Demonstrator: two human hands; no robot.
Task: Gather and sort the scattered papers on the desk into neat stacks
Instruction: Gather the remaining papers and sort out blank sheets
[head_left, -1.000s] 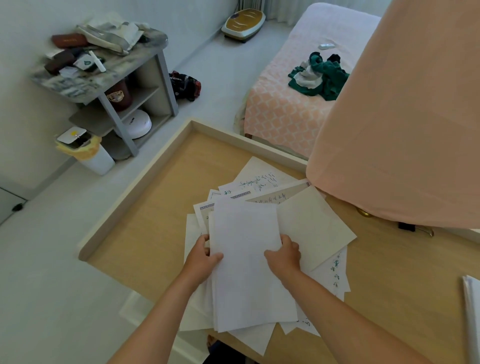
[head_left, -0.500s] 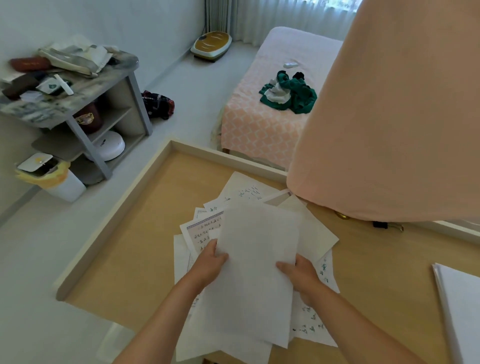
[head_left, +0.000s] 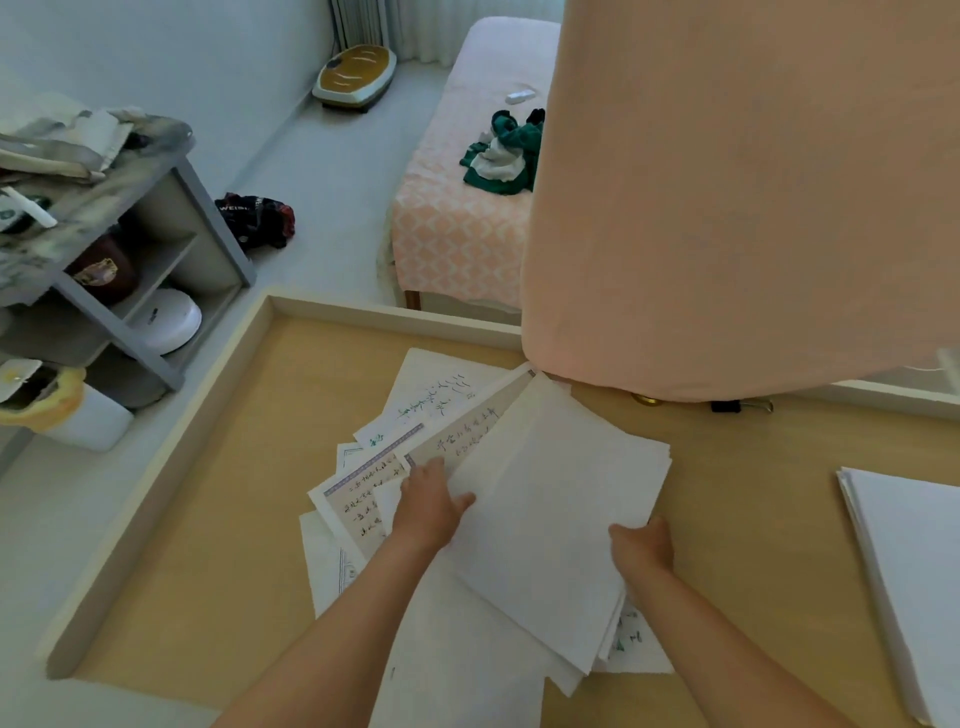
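Your left hand (head_left: 431, 506) and right hand (head_left: 641, 545) pinch opposite edges of the blank sheets (head_left: 550, 519): light, floppy, slippery, so grip both sides firmly.

The pale wooden tabletop (head_left: 208, 545) lies bare along its left side, between the raised cream rim (head_left: 156, 483) and the fanned heap of white and handwritten papers (head_left: 415, 415), leaving a broad lane there. Right of the heap, another open strip runs to the neat stack of white sheets (head_left: 914, 582) at the right edge. A large peach fabric lampshade (head_left: 727, 208) overhangs the far right part, blocking approach from above. Beneath it a small black binder clip (head_left: 727, 406) sits near the far rim. Both hands, the left hand (head_left: 431, 506) and the right hand (head_left: 641, 545), occupy the heap's middle.
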